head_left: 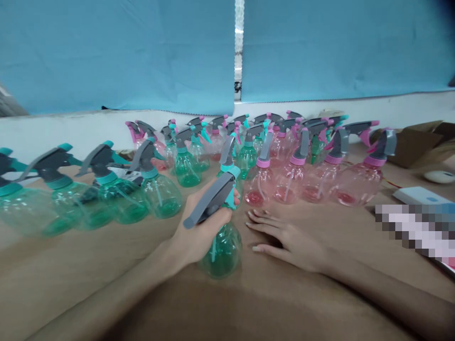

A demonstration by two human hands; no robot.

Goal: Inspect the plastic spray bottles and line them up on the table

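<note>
Brown table, white wall behind, two blue sheets hanging over it with a narrow pale strip in the gap. Green spray bottles lined up at left, pink spray bottles at right, mixed bottles crowded behind. Far right: cardboard box, white mouse, small white box.

Left hand reaches in from lower left, fingers wrapped round the neck of one green bottle, gray lever angled down toward the wrist. That bottle is front and center, between the hands; can't tell if its base touches the table. Right hand lies palm down just right of it, holding nothing, fingers loosely spread and pointing left.

Left fingers mostly hidden behind the bottle head. Leftmost green bottle cut off by the frame; back bottles overlap, hard to count. Patch at right edge pixelated, unreadable. Left-side bottles blurred.
</note>
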